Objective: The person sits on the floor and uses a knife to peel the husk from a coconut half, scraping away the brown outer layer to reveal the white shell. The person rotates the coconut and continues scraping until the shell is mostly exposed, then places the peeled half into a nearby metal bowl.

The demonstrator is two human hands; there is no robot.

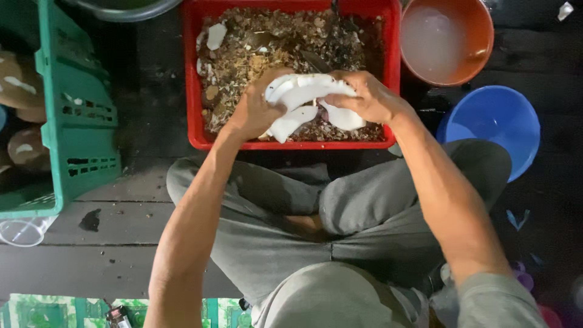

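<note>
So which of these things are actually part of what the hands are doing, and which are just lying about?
In use: left hand, right hand, white coconut piece, red crate of scraps.

Lying about: green crate, orange bowl, blue bowl, clear cup.

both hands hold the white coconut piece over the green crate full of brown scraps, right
Not quite. In the head view the left hand and right hand hold the white coconut piece over a red crate of brown scraps; the green crate stands off to the left.
</note>
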